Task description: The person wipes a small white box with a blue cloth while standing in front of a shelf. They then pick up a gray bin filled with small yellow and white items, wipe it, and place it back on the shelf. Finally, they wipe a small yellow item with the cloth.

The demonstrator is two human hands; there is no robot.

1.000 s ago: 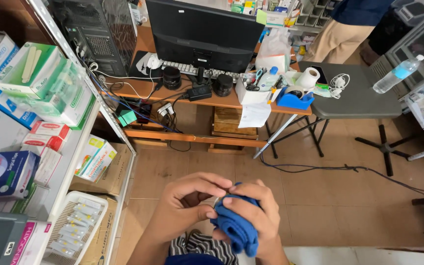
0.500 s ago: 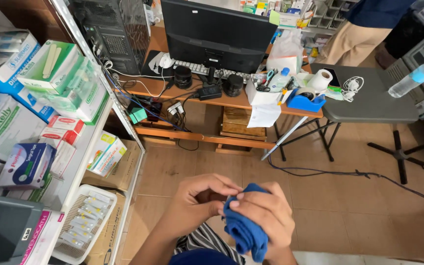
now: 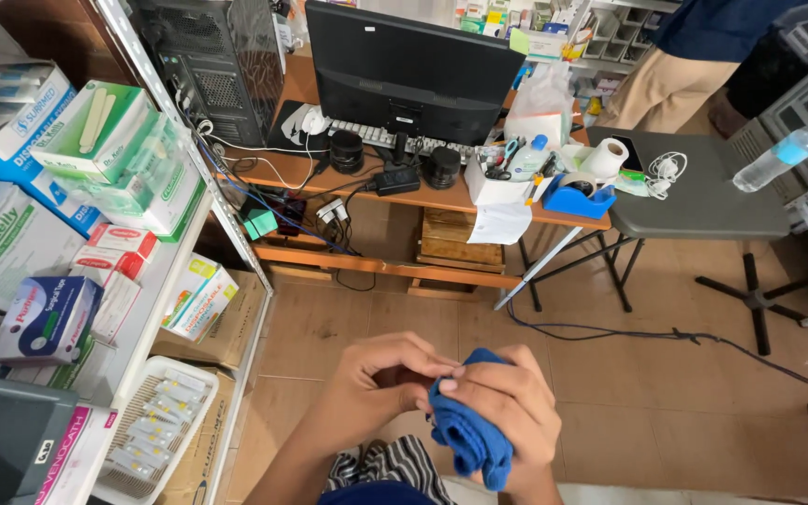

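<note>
The bunched blue fabric cloth (image 3: 468,432) hung low in front of you over the tan tiled floor (image 3: 357,318), its long axis running down and slightly right. Your right hand (image 3: 507,411) wrapped it, grip closed on the cloth. Your left hand (image 3: 376,388) was just left of it, fingertips (image 3: 434,367) pinched narrowly at the cloth's upper edge; whether they held anything more, you could not tell. The wooden desk (image 3: 441,198) stood well apart.

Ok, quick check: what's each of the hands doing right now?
Left hand: fingers curled, fingertips meeting the blue cloth; whether it grips anything cannot be told.
Right hand: closed around the blue cloth.
</note>
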